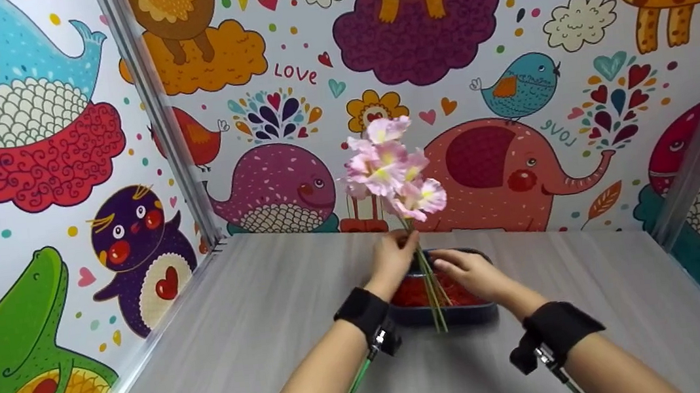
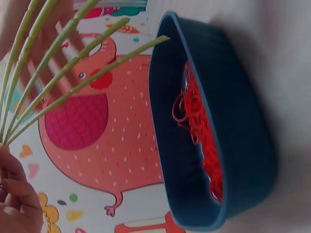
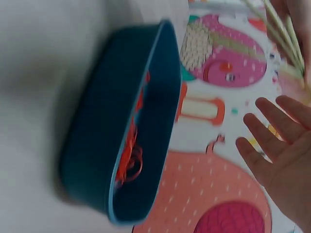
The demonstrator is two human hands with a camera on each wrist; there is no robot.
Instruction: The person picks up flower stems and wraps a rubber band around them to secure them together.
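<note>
Several pink artificial flowers (image 1: 386, 169) stand upright in a bunch, pinched by my left hand (image 1: 393, 257) high on their green stems (image 2: 53, 63). Below the grip the stems fan out, and their cut ends hang loose in front of a dark blue basin (image 1: 446, 317). In the left wrist view the fingertips of this hand (image 2: 17, 189) close around the stems. My right hand (image 1: 474, 271) is above the basin's right side, fingers spread and holding nothing; in the right wrist view its fingers (image 3: 272, 138) are apart from the stems.
Inside the basin lie red rubber bands (image 2: 197, 116) in a tangled heap. The basin stands on a grey wood-grain table (image 1: 258, 312). Walls printed with cartoon animals (image 1: 283, 184) enclose the table behind and at both sides, with metal posts (image 1: 162, 112) at the corners.
</note>
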